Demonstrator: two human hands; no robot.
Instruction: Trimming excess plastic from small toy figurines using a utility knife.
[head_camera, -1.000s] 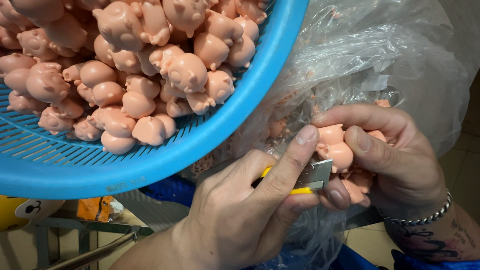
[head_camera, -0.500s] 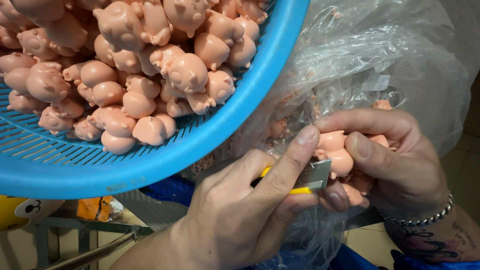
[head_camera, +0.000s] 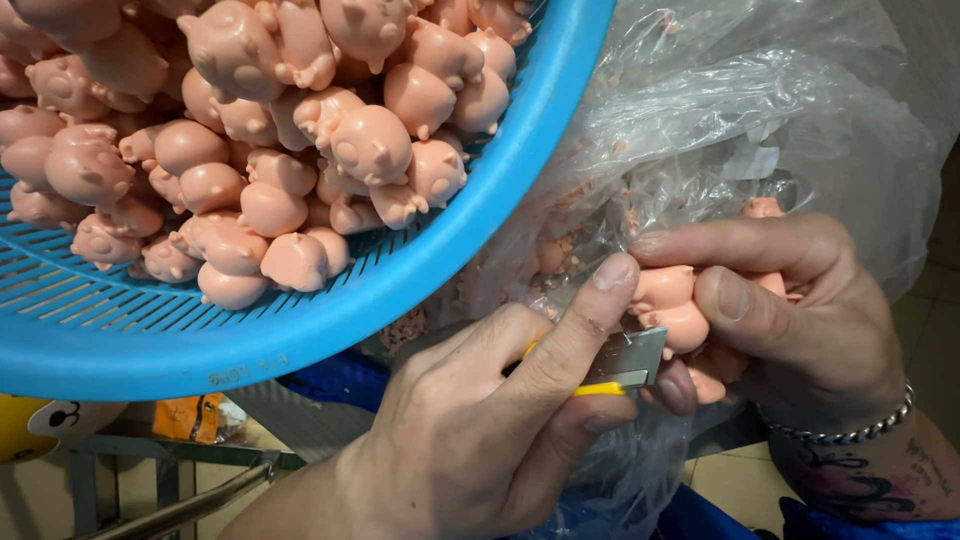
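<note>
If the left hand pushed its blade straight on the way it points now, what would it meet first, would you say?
The left hand points its blade rightward at the pink pig figure pinched in the right hand. It would likely meet that figure first; the edge already looks against it, though depth is unclear.

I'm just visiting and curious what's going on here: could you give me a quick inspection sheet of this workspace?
Surface: nothing seen; work is held in the air.
Job's things: pink pig figure; yellow-handled blade cutter, blade against the pig.
Clutter: blue basket heaped with pink pigs; clear plastic bag with pink trimmings.
Hands: left hand grips the cutter; right hand, with a bracelet, pinches the pig.
Cables: nothing seen.
Surroundings: metal frame, tiled floor.
</note>
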